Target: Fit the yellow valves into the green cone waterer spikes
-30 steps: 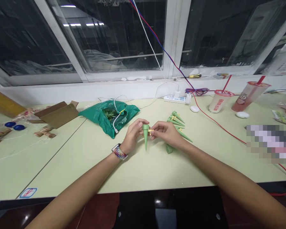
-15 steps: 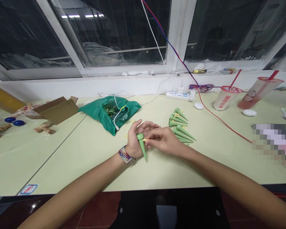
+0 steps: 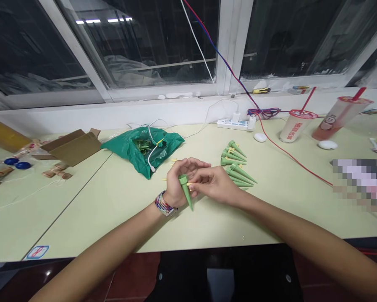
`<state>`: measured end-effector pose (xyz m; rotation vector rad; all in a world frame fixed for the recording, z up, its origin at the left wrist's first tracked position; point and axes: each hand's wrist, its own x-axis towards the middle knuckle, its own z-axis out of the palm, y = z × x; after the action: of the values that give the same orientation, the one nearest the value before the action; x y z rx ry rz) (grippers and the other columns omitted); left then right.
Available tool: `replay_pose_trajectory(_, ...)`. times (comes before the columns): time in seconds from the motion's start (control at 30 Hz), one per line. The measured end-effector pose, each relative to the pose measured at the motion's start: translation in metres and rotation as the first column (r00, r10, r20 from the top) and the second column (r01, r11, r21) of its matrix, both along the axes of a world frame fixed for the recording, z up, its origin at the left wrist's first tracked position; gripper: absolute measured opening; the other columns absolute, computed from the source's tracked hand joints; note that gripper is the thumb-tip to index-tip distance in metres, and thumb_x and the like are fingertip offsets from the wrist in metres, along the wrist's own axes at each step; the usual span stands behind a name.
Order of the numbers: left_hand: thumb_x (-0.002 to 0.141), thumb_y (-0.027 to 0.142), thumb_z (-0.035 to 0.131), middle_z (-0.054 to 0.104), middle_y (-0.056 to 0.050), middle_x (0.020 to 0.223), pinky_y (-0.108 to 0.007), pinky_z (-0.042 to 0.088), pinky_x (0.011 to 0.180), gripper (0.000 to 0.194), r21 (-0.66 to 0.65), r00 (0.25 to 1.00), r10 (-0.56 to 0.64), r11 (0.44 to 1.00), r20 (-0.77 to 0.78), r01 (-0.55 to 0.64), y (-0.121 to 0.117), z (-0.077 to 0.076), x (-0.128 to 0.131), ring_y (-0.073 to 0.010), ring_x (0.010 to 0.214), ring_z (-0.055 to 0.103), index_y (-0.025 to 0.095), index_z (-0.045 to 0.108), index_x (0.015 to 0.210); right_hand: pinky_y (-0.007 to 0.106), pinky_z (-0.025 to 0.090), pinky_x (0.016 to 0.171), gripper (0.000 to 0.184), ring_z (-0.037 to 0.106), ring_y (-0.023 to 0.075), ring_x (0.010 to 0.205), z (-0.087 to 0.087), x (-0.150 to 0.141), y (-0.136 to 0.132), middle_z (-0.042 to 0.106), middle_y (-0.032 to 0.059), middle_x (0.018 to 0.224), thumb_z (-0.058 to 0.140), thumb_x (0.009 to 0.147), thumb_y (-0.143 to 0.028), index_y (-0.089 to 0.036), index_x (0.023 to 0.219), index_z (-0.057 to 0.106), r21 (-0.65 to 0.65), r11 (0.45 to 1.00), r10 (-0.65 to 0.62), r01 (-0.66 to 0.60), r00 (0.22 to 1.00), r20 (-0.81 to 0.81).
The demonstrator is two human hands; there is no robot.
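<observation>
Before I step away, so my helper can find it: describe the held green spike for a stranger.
Over the pale table, find the left hand, wearing a patterned wristband. It holds the green spike, tip pointing to the near edge, while the right hand pinches a small yellow piece beside its cap. The spikes fanned nearby lie on the table; this one is held.

There's the cone (image 3: 186, 193), smooth green plastic with a soft sheen, and a whole fan of cones (image 3: 239, 170) in that same finish. The bag (image 3: 138, 151) is thin, crinkled plastic, catching the light; the box (image 3: 71, 147) is plain matt cardboard. Now the tabletop (image 3: 113, 222), smooth, faintly shiny! The wristband (image 3: 165, 204) looks woven, cloth-like, and those balls (image 3: 22, 165) gleam glossy blue beside the smooth, wooden-looking pieces (image 3: 56, 170).
</observation>
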<state>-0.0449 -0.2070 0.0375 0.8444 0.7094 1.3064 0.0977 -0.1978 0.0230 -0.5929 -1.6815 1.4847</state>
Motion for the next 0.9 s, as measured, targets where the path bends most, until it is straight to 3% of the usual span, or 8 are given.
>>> replay_pose_trajectory(0.23, 0.084, 0.035, 0.061, 0.076, -0.01, 0.09, -0.037, 0.06, 0.082, 0.025, -0.085, 0.997, -0.045, 0.995, 0.066, 0.05, 0.0, 0.003, 0.001, -0.029, 0.097, 0.074, 0.015, 0.075, 0.076, 0.029, 0.059, 0.065, 0.011, 0.072, 0.016, 0.067, 0.006, 0.004, 0.001, 0.074, 0.0011, 0.07, 0.073, 0.086, -0.02, -0.018, 0.076, 0.075, 0.186, 0.982, -0.029, 0.02, 0.998, 0.049)
replay_pose_trajectory(0.43, 0.088, 0.049, 0.059, 0.069, -0.007, 0.073, -0.034, 0.053, 0.057, 0.037, -0.092, 0.998, -0.058, 0.994, 0.012, 0.059, 0.001, 0.004, -0.004, -0.0209, 0.061, 0.066, 0.015, 0.073, 0.082, 0.028, 0.06, 0.064, 0.009, 0.074, 0.0162, 0.068, 0.008, 0.005, 0.001, 0.072, -0.0008, 0.074, 0.077, 0.083, -0.021, -0.02, 0.083, 0.068, 0.141, 0.99, -0.043, 0.033, 0.997, 0.067)
replay_pose_trajectory(0.63, 0.089, 0.065, 0.063, 0.073, -0.01, 0.091, -0.035, 0.058, 0.069, 0.051, 0.031, 0.999, -0.036, 0.999, -0.019, 0.036, 0.005, -0.002, -0.006, -0.0249, 0.083, 0.072, 0.017, 0.074, 0.098, 0.031, 0.063, 0.069, 0.027, 0.076, 0.0178, 0.07, 0.01, 0.015, 0.017, 0.073, 0.0013, 0.077, 0.085, 0.079, -0.036, -0.019, 0.084, 0.064, 0.024, 0.993, -0.112, 0.113, 0.993, -0.026)
replay_pose_trajectory(0.8, 0.083, 0.043, 0.084, 0.075, -0.006, 0.1, -0.028, 0.057, 0.08, 0.049, 0.11, 0.983, -0.037, 0.992, -0.179, 0.058, 0.016, -0.008, -0.015, -0.0172, 0.085, 0.072, 0.018, 0.073, 0.124, 0.033, 0.064, 0.07, 0.039, 0.076, 0.019, 0.068, 0.011, 0.023, 0.033, 0.074, 0.0027, 0.074, 0.089, 0.074, -0.047, -0.017, 0.087, 0.066, 0.016, 0.97, -0.24, 0.241, 0.97, -0.044)
replay_pose_trajectory(0.9, 0.08, 0.038, 0.088, 0.074, -0.005, 0.095, -0.025, 0.056, 0.076, 0.05, 0.131, 0.983, 0.069, 0.99, -0.168, -0.047, 0.028, -0.004, -0.028, -0.0136, 0.078, 0.07, 0.017, 0.073, 0.123, 0.035, 0.063, 0.073, 0.03, 0.075, 0.0189, 0.072, 0.009, 0.028, 0.037, 0.074, 0.0028, 0.08, 0.077, 0.088, -0.044, -0.018, 0.099, 0.065, 0.131, 0.941, -0.315, 0.313, 0.949, -0.006)
